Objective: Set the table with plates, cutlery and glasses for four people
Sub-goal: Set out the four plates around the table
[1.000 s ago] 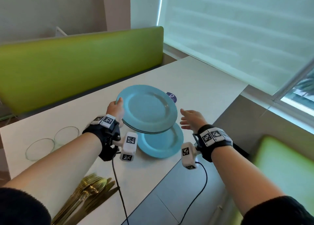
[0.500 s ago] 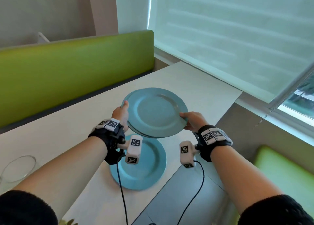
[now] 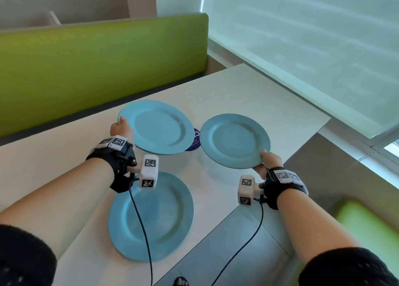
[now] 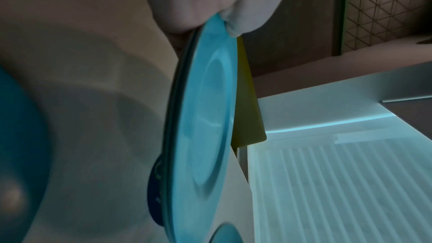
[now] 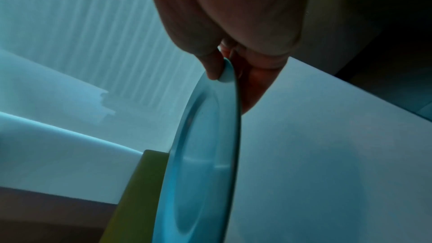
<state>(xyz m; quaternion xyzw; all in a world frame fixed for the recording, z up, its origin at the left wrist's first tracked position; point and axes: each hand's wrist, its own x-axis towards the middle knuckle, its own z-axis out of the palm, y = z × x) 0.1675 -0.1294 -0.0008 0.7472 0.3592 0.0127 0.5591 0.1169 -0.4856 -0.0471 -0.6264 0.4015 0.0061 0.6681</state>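
Observation:
Three light blue plates show in the head view. One plate (image 3: 151, 216) lies flat on the white table (image 3: 248, 91) near its front edge. My left hand (image 3: 119, 128) grips the left rim of a plate (image 3: 156, 127) held above the table, thumb on top. In the left wrist view a second rim shows under this plate (image 4: 208, 110), gripped by the same hand (image 4: 219, 16). My right hand (image 3: 264, 159) pinches the near rim of another plate (image 3: 235, 141), held level to the right. The right wrist view shows the thumb on top of that plate (image 5: 205, 154).
A round dark purple sticker (image 3: 195, 142) sits on the table between the two raised plates. A green bench back (image 3: 86, 65) runs along the table's far side. A window blind (image 3: 302, 37) is at the right, and a green seat (image 3: 371, 227) at the lower right beside grey floor (image 3: 216, 253).
Half a second ago both hands held one stack. My right hand has drawn one plate off to the right, and my left hand has carried the rest to the left.

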